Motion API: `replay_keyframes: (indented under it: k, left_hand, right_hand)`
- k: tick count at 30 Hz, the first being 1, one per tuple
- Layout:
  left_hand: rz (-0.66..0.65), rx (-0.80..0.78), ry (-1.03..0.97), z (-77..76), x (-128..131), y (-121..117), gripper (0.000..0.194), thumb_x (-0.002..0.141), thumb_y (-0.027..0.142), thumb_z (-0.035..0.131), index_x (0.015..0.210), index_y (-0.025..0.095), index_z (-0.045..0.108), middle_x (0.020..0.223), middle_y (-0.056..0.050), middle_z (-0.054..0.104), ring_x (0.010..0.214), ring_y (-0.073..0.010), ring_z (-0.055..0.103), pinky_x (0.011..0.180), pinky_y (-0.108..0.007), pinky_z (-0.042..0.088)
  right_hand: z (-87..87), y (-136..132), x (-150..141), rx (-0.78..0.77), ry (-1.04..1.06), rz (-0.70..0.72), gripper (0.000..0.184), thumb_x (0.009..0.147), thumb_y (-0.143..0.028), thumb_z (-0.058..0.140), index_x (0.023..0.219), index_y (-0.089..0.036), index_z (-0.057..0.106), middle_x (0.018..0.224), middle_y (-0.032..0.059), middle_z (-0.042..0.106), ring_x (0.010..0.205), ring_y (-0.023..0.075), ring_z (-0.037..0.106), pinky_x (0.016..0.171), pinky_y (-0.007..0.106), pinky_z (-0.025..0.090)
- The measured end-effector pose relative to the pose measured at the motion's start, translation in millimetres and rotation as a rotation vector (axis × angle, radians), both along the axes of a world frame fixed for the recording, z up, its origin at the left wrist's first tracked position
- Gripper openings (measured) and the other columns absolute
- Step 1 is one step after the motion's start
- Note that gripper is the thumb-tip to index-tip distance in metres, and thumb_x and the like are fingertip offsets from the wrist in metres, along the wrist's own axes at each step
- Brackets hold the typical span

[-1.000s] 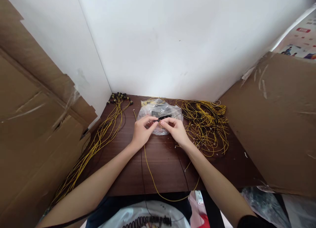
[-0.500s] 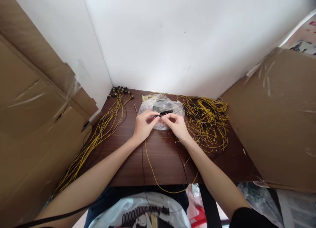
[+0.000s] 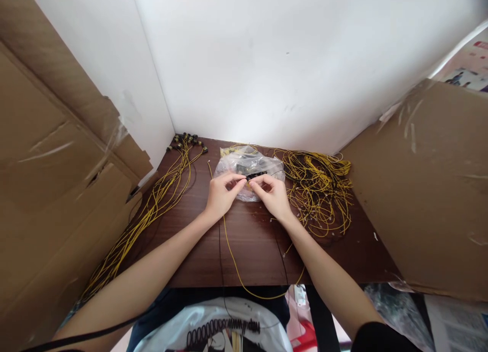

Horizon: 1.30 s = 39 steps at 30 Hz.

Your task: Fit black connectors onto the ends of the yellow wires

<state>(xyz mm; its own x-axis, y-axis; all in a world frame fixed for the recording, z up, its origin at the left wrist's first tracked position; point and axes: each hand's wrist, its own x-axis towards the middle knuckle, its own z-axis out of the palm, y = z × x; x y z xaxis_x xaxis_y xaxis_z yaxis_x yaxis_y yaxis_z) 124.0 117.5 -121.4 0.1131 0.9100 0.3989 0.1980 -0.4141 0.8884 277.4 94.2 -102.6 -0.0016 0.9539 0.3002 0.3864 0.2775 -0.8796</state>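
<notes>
My left hand [image 3: 224, 193] and my right hand [image 3: 271, 193] almost meet at the middle of the table, each with thumb and forefinger pinched together. What sits between the fingertips is dark, tiny and mostly hidden. Just behind them lies a clear plastic bag [image 3: 249, 161] with small black parts [image 3: 257, 174] at its opening. A yellow wire [image 3: 233, 259] passes under my left hand and loops over the table's front edge towards my right forearm. Beside it a thin black wire [image 3: 220, 250] hangs down from near my left hand.
Yellow wires with black connectors [image 3: 186, 141] stretch along the left side. A tangled heap of yellow wires [image 3: 318, 189] lies at the right. Cardboard [image 3: 57, 179] on the left, more cardboard [image 3: 427, 189] on the right and a white wall [image 3: 251, 77] enclose the brown table [image 3: 190, 250].
The camera view has shifted slightly. Both hands stay pinched in nearly the same place, with hardly any visible movement of the fingers.
</notes>
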Motion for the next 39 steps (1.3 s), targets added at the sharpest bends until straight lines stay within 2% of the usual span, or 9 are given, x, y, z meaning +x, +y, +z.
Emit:
replay_keyframes:
  k: [6, 19, 34, 39]
  left_hand:
    - [0.003, 0.026, 0.019, 0.9, 0.2, 0.2, 0.015, 0.078, 0.025, 0.061, 0.084, 0.016, 0.072, 0.085, -0.006, 0.071, 0.076, -0.0163, 0.063, 0.068, -0.026, 0.046]
    - [0.004, 0.012, 0.07, 1.1, 0.6, -1.3, 0.017, 0.078, 0.022, 0.06, 0.088, 0.016, 0.072, 0.09, -0.007, 0.072, 0.08, -0.0181, 0.066, 0.073, -0.028, 0.05]
    - [-0.004, 0.008, 0.076, -1.1, 1.5, -0.7, 0.018, 0.078, 0.027, 0.061, 0.087, 0.017, 0.072, 0.088, -0.007, 0.073, 0.075, -0.0182, 0.066, 0.07, -0.029, 0.05]
    - [0.019, 0.006, 0.059, -0.2, 1.2, -0.3, 0.017, 0.079, 0.028, 0.059, 0.084, 0.016, 0.071, 0.082, -0.006, 0.071, 0.07, -0.0159, 0.064, 0.064, -0.026, 0.049]
  right_hand:
    - [-0.2, -0.2, 2.2, 0.054, -0.118, 0.007, 0.017, 0.081, -0.029, 0.058, 0.077, -0.016, 0.068, 0.077, 0.004, 0.068, 0.065, 0.0137, 0.058, 0.06, 0.025, 0.044]
    - [-0.3, -0.6, 3.6, 0.104, -0.197, -0.003, 0.013, 0.081, -0.024, 0.06, 0.077, -0.017, 0.07, 0.075, 0.0033, 0.066, 0.064, 0.0139, 0.056, 0.061, 0.026, 0.043]
    - [-1.2, -0.7, 2.9, 0.092, -0.233, -0.051, 0.017, 0.081, -0.027, 0.058, 0.075, -0.017, 0.07, 0.075, 0.0043, 0.067, 0.065, 0.0147, 0.058, 0.061, 0.027, 0.043]
    - [-1.0, 0.4, 3.2, 0.062, -0.173, 0.002, 0.017, 0.081, -0.029, 0.058, 0.077, -0.017, 0.069, 0.077, 0.0042, 0.067, 0.067, 0.0145, 0.058, 0.061, 0.026, 0.044]
